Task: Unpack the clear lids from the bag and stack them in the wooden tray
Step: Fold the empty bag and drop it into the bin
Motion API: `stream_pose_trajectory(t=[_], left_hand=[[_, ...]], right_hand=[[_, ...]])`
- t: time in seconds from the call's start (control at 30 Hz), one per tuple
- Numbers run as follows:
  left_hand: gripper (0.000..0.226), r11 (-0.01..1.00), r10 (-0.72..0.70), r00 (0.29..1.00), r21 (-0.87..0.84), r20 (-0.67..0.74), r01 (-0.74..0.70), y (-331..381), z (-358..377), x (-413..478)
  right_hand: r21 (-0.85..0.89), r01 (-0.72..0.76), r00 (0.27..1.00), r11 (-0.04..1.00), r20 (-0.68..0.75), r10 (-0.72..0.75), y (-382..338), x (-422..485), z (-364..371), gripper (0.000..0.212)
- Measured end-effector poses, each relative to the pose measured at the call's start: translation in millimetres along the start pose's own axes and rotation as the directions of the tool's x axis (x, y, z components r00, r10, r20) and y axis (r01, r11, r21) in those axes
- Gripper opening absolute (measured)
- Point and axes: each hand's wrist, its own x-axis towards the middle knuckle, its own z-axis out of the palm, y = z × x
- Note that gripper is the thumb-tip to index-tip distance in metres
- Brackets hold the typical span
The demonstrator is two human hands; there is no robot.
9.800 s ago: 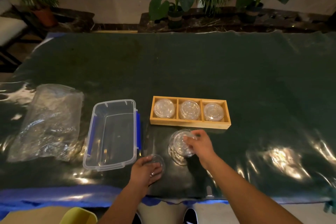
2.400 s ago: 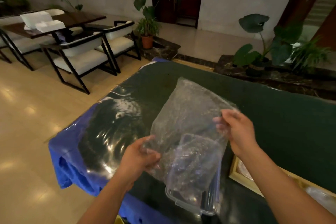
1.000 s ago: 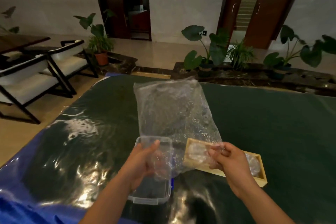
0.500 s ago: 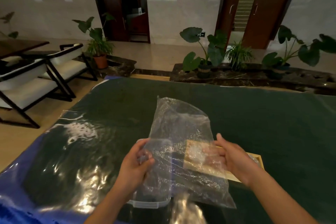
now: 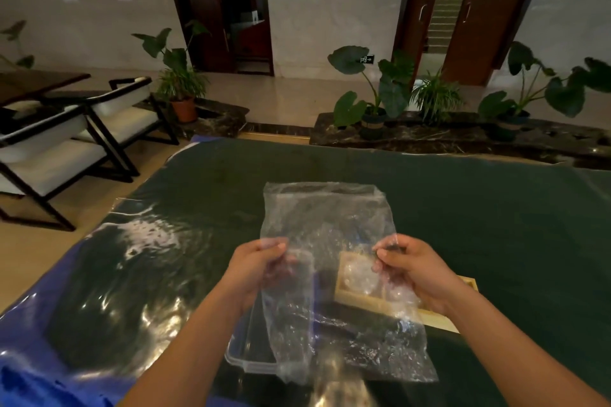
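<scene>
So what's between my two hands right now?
In the head view, the clear plastic bag spans the gap, pinched by the left hand and right hand; the wooden tray shows through it.

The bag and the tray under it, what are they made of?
Bag: thin clear plastic film, seemingly; crinkled, glossy, see-through. Tray: pale, matte, probably unfinished wood, with divider walls. Both hands, left and right, pinch the bag.

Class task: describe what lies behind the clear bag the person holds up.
Through the bag: the wooden tray with lids, and a plastic container. Tray's right part hidden by the right hand.
</scene>
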Motion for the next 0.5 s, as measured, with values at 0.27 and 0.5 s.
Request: stream_pose_trajectory(t=[0.27,0.5], left_hand=[[0.016,0.993,0.013,0.988,-0.121,0.152,0.005,-8,12,-2],[0.018,0.990,0.131,0.989,0.044,0.063,-0.134,-11,9,0]], right_hand=[[0.081,0.047,0.973,0.996,-0.231,-0.027,-6,1,-8,0.009],[0.037,0.033,0.995,0.999,-0.096,-0.029,-7,-11,-19,0.019]])
